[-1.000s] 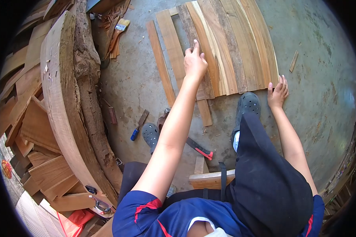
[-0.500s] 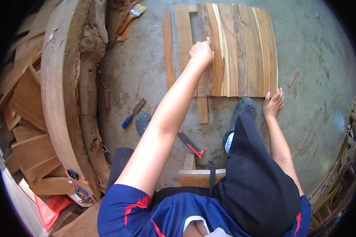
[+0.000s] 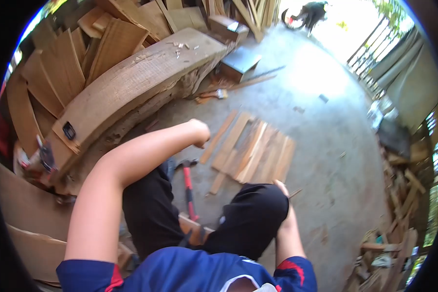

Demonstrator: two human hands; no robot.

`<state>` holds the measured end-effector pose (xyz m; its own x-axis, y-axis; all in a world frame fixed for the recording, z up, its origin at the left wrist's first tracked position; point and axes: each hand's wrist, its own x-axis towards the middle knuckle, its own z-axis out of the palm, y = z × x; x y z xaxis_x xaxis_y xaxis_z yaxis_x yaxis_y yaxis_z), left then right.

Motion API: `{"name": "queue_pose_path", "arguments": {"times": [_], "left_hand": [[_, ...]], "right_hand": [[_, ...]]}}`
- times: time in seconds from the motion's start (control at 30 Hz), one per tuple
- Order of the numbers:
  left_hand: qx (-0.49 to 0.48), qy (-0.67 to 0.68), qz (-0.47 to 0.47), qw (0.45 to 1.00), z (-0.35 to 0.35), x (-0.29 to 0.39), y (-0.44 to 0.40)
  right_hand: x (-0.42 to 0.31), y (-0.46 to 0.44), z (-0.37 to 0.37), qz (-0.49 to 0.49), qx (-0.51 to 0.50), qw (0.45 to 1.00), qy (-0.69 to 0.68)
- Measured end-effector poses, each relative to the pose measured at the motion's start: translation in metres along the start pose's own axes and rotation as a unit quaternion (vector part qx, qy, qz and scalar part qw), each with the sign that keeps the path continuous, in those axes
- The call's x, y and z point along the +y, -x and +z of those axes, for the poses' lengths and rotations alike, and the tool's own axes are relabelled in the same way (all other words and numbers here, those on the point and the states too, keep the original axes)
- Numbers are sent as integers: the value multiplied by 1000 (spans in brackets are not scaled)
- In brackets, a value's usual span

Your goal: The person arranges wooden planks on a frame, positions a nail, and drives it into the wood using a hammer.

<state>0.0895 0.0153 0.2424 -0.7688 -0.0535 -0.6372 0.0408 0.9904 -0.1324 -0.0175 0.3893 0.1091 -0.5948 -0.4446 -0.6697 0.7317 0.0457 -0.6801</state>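
Note:
My left hand point(image 3: 199, 132) is raised with its fingers curled in, left of the wooden slats. I see nothing in it, though its inner side is turned away. My right hand point(image 3: 280, 187) is beside my bent knee, near the slats' front right corner, and the knee hides most of its fingers. A thin wood sliver point(image 3: 295, 193) shows just beyond that hand; I cannot tell if they touch. Several slats lie side by side as a panel point(image 3: 267, 153), with a separate narrow strip point(image 3: 219, 136) at its left. A hammer with a red and black handle point(image 3: 188, 187) lies between my legs.
A thick, rough-edged timber slab point(image 3: 146, 68) runs along the left, with a small black object point(image 3: 69, 130) on it. Stacked boards point(image 3: 117, 46) lean behind. A paintbrush point(image 3: 220, 93) and a metal-topped box point(image 3: 241, 63) are beyond; scrap wood point(image 3: 392, 253) piles up at right.
My view has swung up and now takes in the far doorway. My left hand has moved from over the panel to its left. My right hand is now mostly behind my knee.

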Motion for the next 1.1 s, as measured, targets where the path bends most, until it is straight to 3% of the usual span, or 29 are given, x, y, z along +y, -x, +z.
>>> {"name": "queue_pose_path", "arguments": {"times": [0.07,0.13,0.2,0.27,0.33,0.4,0.47,0.53,0.57,0.6,0.63,0.7,0.73,0.8,0.83,0.93,0.97,1.07,1.1], "left_hand": [[73,110,17,991,4,1,31],[18,250,24,968,-1,-4,39],[80,221,-25,972,-12,3,59],[122,187,-70,972,-17,13,78],[160,224,-81,958,-17,16,96],[171,235,-70,954,-11,18,104],[119,171,3,978,-8,25,101],[32,111,-11,993,-27,39,107],[109,142,27,983,-30,45,122],[189,168,66,965,-33,47,135],[182,152,70,969,-33,47,138],[244,272,238,900,-38,48,146],[237,277,247,898,-35,49,145],[200,207,155,945,-31,49,150],[191,188,119,956,-30,50,154],[160,174,59,970,-34,50,163],[170,189,78,964,-32,47,159],[183,204,89,958,-30,43,159],[191,204,82,957,-29,43,159]], "right_hand": [[-48,-87,7,49,92,985,139],[-103,-74,58,-81,-148,975,146],[-158,-22,116,-128,-185,931,286],[-201,6,149,-171,-173,888,391],[-224,30,180,-216,-80,856,464],[-229,51,209,-265,-49,837,477],[-212,57,227,-319,-70,849,415],[-183,52,230,-340,-106,867,348],[-176,48,227,-284,-155,771,549],[-168,47,223,-219,-196,632,717],[-157,51,222,-186,-256,548,774],[-147,58,228,25,-240,585,775],[-145,55,228,37,-260,630,731],[-146,64,230,-65,-206,651,727],[-150,55,225,-153,-195,626,739],[-164,41,207,-246,-125,653,705],[-169,40,199,-252,-122,666,691],[-183,63,193,-119,-90,723,675],[-185,60,188,-117,-93,722,675]]}}
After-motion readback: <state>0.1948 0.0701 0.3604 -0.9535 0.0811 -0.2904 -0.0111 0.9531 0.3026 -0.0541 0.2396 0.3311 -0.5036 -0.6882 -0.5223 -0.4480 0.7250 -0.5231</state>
